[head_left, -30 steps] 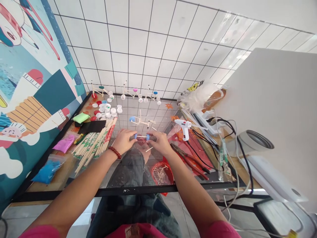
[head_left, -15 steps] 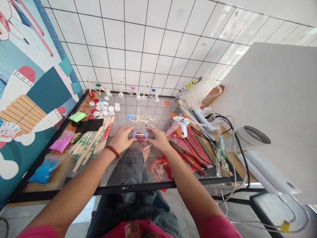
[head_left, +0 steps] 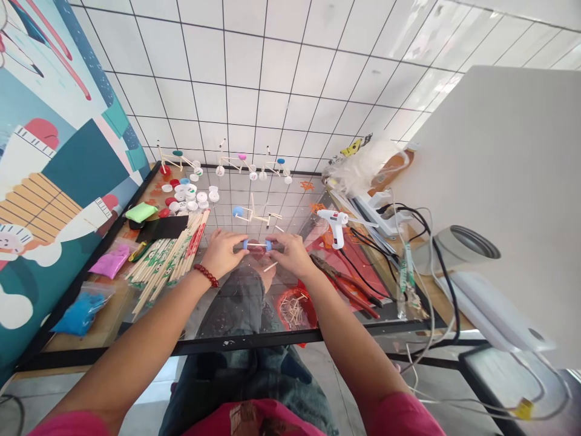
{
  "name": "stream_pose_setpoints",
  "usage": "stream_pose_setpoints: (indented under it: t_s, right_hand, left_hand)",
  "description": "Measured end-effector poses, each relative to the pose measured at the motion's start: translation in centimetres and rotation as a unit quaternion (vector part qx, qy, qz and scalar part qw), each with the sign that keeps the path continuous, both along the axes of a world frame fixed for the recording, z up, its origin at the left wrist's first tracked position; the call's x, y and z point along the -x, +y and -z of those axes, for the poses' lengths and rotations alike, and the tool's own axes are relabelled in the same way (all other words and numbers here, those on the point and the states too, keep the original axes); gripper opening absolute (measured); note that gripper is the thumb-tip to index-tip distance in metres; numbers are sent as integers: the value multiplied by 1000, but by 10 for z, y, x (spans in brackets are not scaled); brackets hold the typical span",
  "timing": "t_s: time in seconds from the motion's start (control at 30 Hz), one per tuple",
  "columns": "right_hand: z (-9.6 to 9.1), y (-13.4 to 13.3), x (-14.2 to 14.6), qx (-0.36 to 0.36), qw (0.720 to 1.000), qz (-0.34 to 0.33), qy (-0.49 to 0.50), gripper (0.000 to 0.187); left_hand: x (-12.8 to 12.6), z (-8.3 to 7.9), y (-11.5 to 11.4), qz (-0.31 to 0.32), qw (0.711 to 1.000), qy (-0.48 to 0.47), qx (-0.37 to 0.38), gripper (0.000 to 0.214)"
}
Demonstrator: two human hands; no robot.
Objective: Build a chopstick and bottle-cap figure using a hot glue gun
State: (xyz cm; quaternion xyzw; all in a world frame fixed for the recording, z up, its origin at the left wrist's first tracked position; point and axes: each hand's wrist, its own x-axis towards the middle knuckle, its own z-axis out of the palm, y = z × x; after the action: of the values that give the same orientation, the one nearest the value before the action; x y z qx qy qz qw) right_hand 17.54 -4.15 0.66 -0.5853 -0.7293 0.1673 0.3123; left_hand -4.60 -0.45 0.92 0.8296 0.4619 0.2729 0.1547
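Between my hands is a short wooden stick (head_left: 256, 244) with a blue bottle cap at each end. My left hand (head_left: 223, 254), with a red bead bracelet at the wrist, pinches the left blue cap (head_left: 246, 244). The right blue cap (head_left: 268, 245) is between the fingers of my right hand (head_left: 293, 254). Just beyond them on the glass table lies a partly built stick frame (head_left: 258, 218) with a blue cap (head_left: 237, 211) at its left side. A loose stick piece (head_left: 270, 266) rests below my right fingers.
A white glue gun (head_left: 334, 225) and red-handled pliers (head_left: 347, 284) are to the right. To the left lie chopsticks (head_left: 170, 260) and bottle caps (head_left: 188, 197). Several small stick tricycles (head_left: 236, 165) stand along the back edge. A red bowl (head_left: 313, 312) holding stick pieces shows at the front.
Both hands keep the same grip on the capped stick, at nearly the same spot. The view has shifted slightly.
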Motion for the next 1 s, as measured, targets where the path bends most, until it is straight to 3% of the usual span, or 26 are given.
stream_pose_setpoints:
  t_s: [0.3, 0.47, 0.67, 0.87, 1.0]
  right_hand:
    - [2, 1, 1, -9, 999, 5, 37, 39]
    - [-3, -2, -9, -5, 999, -10, 50, 73]
    - [-6, -4, -15, 6, 998, -8, 55, 73]
    - [-6, -5, -12, -9, 999, -13, 51, 72]
    - [0, -1, -7, 6, 999, -30, 35, 68]
  left_hand:
    - [-1, 0, 0, -10, 1000, 0, 5, 31]
    - [1, -3, -1, -6, 1000, 1, 7, 60]
    - [2, -7, -1, -24, 999, 31, -3, 76]
    - [2, -6, -2, -17, 999, 25, -10, 69]
    - [-1, -6, -5, -4, 1000, 12, 4, 40]
